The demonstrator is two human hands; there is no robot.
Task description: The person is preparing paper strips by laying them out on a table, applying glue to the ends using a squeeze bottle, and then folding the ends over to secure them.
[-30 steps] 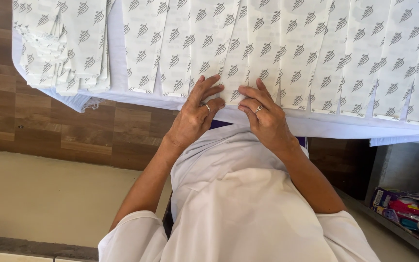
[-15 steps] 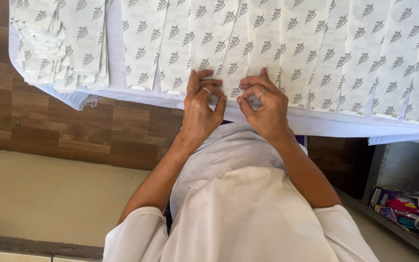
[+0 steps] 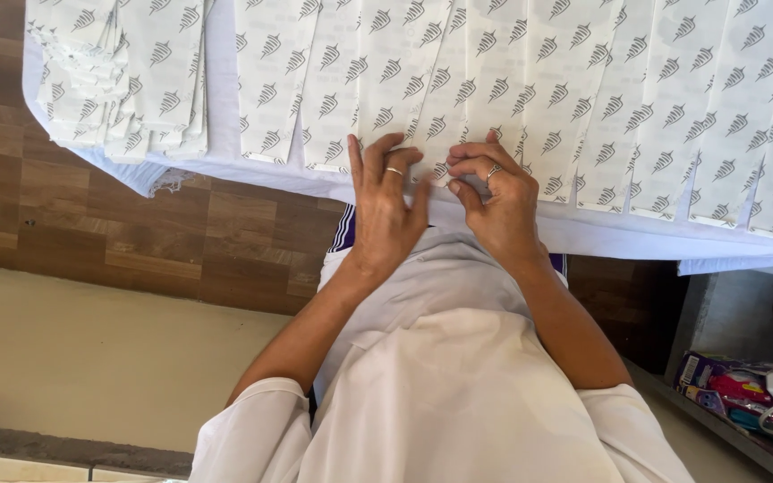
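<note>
Now both hands are down on the near ends of the strips (image 3: 458, 80) — long white paper strips printed with small grey leaf marks, laid side by side across the white cloth (image 3: 225, 107) on the table. Left hand (image 3: 386, 210) lies flat, fingers spread apart, pressing a strip end at the middle of the row. Right hand (image 3: 494, 201) sits just beside it, fingers curled together, tips pinching a strip's near edge; thumb and forefinger look closed on the paper. Each hand wears a ring.

Around them: far left, a loose stack (image 3: 118, 80) of the same strips, piled unevenly at the cloth's corner. More strips run off to the right, overlapping slightly. Below the table edge — a wood-grain panel (image 3: 118, 224), then pale floor (image 3: 91, 358). Lower right, a shelf (image 3: 744, 394) holds a colourful packet and white cable. Nothing covers the hands; the person's white garment fills the near view.
</note>
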